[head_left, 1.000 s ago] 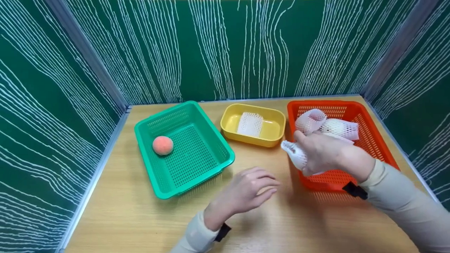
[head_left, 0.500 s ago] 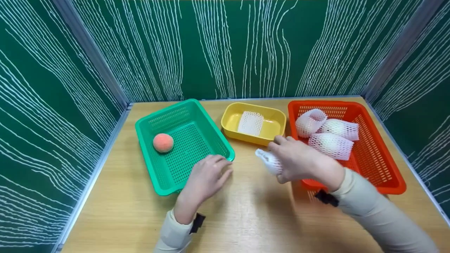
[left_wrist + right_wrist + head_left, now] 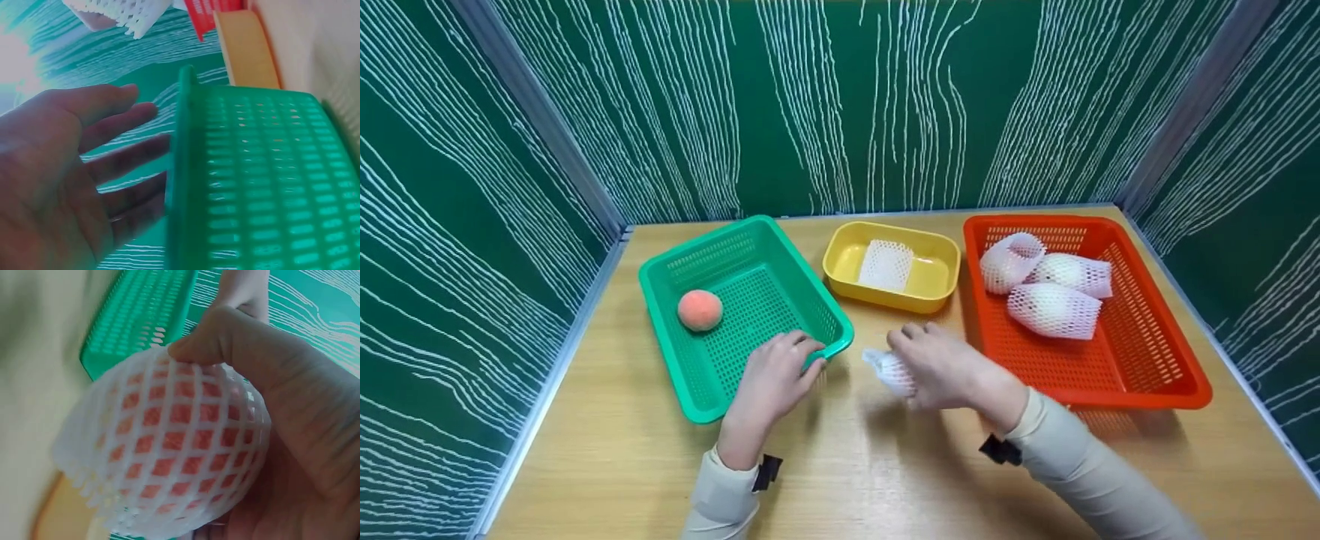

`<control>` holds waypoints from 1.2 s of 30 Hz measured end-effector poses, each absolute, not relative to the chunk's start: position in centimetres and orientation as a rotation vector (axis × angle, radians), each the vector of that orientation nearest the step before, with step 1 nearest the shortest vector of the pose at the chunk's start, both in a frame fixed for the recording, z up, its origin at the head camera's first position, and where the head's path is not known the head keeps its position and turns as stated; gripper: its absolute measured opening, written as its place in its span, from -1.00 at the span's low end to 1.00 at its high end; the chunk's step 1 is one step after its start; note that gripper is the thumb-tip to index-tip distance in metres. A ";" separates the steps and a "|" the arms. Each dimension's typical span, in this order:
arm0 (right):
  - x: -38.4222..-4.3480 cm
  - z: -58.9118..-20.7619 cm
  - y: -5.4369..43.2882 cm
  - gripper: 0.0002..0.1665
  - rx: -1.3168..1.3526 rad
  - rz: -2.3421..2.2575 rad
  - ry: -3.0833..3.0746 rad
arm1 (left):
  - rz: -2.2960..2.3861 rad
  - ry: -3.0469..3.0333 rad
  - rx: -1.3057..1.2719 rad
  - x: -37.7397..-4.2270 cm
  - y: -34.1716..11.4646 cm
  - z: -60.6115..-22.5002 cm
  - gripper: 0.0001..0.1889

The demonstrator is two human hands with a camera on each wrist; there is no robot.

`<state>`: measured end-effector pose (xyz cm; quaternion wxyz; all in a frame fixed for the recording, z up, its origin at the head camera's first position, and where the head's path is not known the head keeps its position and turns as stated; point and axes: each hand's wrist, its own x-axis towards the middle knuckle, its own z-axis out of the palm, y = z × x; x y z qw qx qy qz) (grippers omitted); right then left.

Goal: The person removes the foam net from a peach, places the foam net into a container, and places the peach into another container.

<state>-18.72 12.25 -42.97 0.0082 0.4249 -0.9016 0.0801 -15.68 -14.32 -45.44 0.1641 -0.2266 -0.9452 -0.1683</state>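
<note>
My right hand [image 3: 937,367] grips a round reddish fruit, which looks like a peach, in a white foam net [image 3: 180,444]; the thumb presses on the net's side, and the other fingers are mostly hidden. It is over the table between the two baskets. The net's end juts out to the left. My left hand [image 3: 771,375] is at the near right corner of the green basket [image 3: 810,271], fingers extended at its rim in the left wrist view. Inside that basket lies a bare pinkish-orange peach [image 3: 700,310].
At the right, a red basket [image 3: 1174,330] holds several fruits in foam nets [image 3: 1054,310]. A yellow tub [image 3: 898,300] with an empty white foam net [image 3: 886,265] stands at the back between the baskets. Green panels with white lines enclose the wooden table [image 3: 607,450].
My right hand has brought the netted peach leftward out of the red basket to the table's middle. My left hand has moved left to the green basket's corner.
</note>
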 end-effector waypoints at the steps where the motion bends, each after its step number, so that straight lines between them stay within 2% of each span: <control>1: -18.8 -43.5 12.0 -0.09 1.335 0.262 -2.812 | -0.477 -2.684 -0.645 -15.7 -14.4 -45.6 -0.82; 15: -19.2 -49.9 10.3 -0.07 1.305 0.215 -2.776 | -0.423 -2.682 -0.655 -16.7 -14.6 -47.2 -0.82; 29: -18.7 -51.4 10.2 0.05 1.163 0.307 -2.826 | -0.433 -2.380 -0.871 -16.8 -12.6 -47.2 -0.92; 36: -18.6 -52.4 11.0 0.08 1.153 0.491 -2.785 | -0.462 -2.379 -0.849 -16.7 -12.7 -48.0 -0.94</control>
